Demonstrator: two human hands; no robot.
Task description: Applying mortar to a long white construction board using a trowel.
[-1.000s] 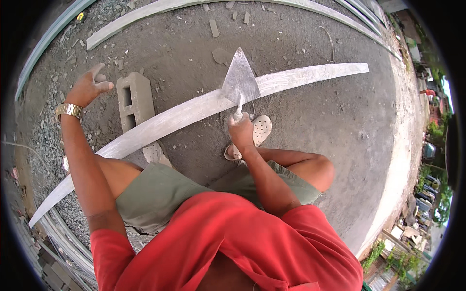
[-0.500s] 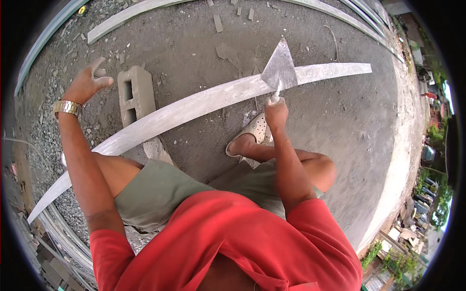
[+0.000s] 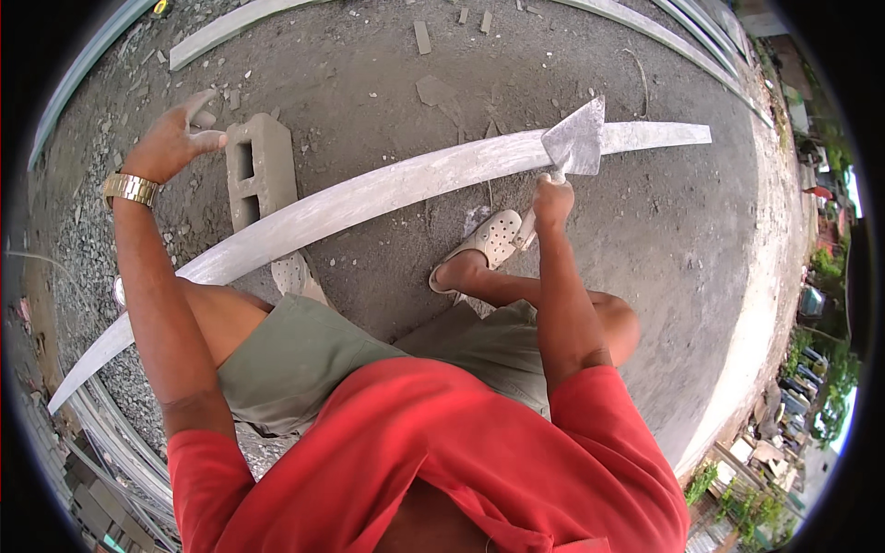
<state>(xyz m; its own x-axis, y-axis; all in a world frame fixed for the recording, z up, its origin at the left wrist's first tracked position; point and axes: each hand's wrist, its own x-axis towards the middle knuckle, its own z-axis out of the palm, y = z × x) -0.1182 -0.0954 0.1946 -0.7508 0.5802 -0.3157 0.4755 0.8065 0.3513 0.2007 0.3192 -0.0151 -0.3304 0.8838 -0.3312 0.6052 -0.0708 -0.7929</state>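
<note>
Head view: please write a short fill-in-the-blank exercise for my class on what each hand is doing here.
1. The right hand grips a ____ over the long grey strip.
2. The left hand, open, is beside a grey hollow ____.
3. The left wrist bears a gold ____.
4. The person's shirt is ____.

Missing words: trowel; block; watch; red.

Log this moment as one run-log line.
right hand: grips trowel on grey strip | left hand: open, beside concrete block
</note>
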